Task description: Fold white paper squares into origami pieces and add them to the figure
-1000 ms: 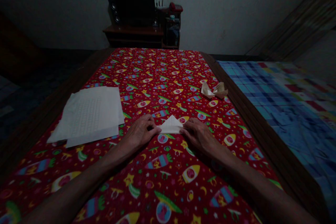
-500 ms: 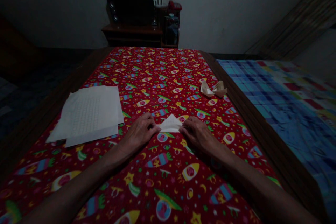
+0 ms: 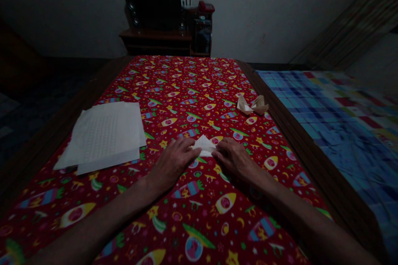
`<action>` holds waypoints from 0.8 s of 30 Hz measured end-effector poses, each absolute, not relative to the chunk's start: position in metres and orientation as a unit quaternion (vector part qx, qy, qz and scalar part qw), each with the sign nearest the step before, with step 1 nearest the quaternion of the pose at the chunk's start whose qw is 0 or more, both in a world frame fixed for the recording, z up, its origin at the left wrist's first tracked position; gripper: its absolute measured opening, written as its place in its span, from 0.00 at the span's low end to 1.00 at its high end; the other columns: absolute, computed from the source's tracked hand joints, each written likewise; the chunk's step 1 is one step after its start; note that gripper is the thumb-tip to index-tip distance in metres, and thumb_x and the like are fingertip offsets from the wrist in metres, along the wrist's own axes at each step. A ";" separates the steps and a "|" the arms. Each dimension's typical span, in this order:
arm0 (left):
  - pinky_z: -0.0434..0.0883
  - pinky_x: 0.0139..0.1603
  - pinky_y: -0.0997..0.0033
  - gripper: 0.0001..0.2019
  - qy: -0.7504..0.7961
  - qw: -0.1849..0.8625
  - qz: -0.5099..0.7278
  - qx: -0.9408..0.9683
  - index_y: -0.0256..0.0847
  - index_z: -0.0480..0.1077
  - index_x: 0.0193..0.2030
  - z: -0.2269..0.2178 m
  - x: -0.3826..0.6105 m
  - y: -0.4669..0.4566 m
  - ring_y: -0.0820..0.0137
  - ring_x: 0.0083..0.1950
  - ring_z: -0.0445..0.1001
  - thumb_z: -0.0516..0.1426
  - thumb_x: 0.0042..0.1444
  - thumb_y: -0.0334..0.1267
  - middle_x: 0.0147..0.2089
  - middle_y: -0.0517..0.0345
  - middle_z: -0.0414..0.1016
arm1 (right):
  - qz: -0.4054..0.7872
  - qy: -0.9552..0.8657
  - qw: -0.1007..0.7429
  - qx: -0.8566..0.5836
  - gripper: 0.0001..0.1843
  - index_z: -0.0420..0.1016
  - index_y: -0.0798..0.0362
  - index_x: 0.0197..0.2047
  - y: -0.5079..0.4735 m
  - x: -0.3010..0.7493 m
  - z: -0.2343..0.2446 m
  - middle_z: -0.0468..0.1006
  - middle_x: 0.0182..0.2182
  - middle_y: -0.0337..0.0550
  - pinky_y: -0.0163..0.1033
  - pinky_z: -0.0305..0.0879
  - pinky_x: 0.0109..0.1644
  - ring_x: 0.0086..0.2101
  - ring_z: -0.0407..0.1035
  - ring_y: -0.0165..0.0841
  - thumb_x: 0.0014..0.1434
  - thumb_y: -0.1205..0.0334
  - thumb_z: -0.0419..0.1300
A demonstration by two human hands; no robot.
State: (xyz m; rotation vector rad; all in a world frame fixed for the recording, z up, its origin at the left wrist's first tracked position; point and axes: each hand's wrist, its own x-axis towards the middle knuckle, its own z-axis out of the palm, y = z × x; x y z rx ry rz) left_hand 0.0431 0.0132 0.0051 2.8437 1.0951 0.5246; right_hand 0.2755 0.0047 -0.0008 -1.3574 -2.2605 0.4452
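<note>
two bare hands sat close together on the worktop [image 3: 311, 169], which was covered by a red cloth [image 3: 199, 225] printed with rockets and stars. the gap between them was narrow, and a small piece of folded white paper [image 3: 204, 145] lay in it, its point aimed away from the person. the left hand [image 3: 172, 163] was on the paper's left side, its fingertips [image 3: 194, 153] reaching the lower left corner. the right hand [image 3: 234, 159] lay against the right corner. both hands were low and nearly flat, with the fingers angled inward, but i could not tell whether they were gripping the paper or only pressing on it.

beyond the left hand lay a loose stack of white sheets [image 3: 104, 136], with faint rows of small print or lines on the top sheet. further ahead of the right hand, near the worktop's edge, sat a crumpled piece of tan paper [image 3: 252, 105], its exact shape hard to make out. past the right hand and beyond the wooden edge was a blue checked bedcover [image 3: 336, 132].

far ahead of the hands, a dark stand [image 3: 155, 37] held a black screen [image 3: 154, 4], a speaker [image 3: 132, 14] and a red telephone [image 3: 205, 7]. the dim light left those items hard to read, and both forearms ran out of the frame at the bottom.
</note>
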 end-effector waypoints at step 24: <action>0.65 0.49 0.60 0.25 0.322 0.059 0.096 0.940 0.48 0.58 0.61 0.003 0.048 0.003 0.62 0.49 0.60 0.50 0.58 0.24 0.53 0.51 0.63 | -0.004 -0.867 0.216 -0.450 0.16 0.67 0.56 0.53 -0.017 0.275 0.006 0.72 0.50 0.55 0.50 0.62 0.52 0.49 0.65 0.42 0.62 0.67 0.49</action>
